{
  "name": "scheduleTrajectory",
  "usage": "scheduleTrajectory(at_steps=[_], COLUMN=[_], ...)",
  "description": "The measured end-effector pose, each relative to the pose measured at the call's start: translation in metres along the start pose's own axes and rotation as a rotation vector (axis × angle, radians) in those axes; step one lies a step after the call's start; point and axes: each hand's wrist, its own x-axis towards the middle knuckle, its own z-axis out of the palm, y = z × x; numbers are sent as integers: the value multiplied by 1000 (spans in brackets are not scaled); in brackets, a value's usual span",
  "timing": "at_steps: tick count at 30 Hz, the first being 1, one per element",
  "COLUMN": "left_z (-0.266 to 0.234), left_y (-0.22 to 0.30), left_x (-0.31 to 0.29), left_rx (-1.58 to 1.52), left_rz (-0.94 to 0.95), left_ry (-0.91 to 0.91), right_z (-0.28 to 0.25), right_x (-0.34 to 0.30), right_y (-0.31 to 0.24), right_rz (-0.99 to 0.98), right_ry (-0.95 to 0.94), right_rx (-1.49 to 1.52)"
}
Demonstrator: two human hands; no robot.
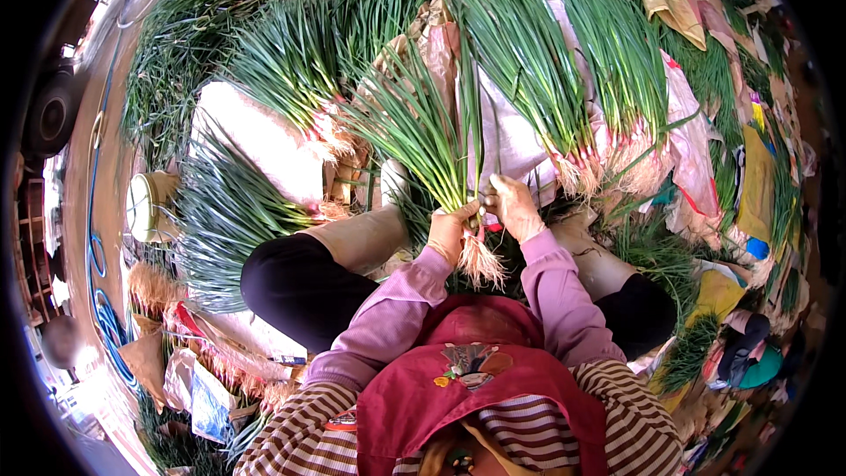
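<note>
Gripping a fan-shaped bunch of long green onions (423, 145) with pale stems, the left hand (448, 234) has its fingers (467, 210) closed round the stem bases, just above a straggly tuft of whitish roots (480, 263). The bunch is held between the person's bent knees, its leaves spreading up and away from the body, its roots hanging toward the lap. The right hand (517, 205) is just beside it, fingers curled in close to the stems — whether they pinch one of them is too small to tell.

Beyond the hands, toward the right, lie two thick bundles of green onions with pinkish bases, one nearer the middle (529, 62) and one farther right (621, 62), both with roots toward the person. On the left, a dark green bundle (286, 53) lies beside a bright white sheet (256, 141), and a bluish-green bundle (233, 211) spreads next to the left knee. A round cream-coloured bucket (152, 207) stands at the far left — near it runs a thin blue hose (110, 326). A dark red cloth apron (405, 388) covers the person's front.
</note>
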Motion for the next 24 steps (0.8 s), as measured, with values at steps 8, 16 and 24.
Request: scheduleTrajectory(at_steps=[8,16,24], left_z=[2,9,1], left_y=[-13,-2,-10], left_x=[-10,-7,7], left_rx=[-6,17,-13], left_rz=[35,264,46], left_ry=[-55,15,-34], right_z=[-18,-45,-56], right_x=[9,-16,6], right_y=[18,-51,-117], right_rz=[-166,-16,-374], right_ry=[15,252,482], right_rx=[-792,-1764,-1527])
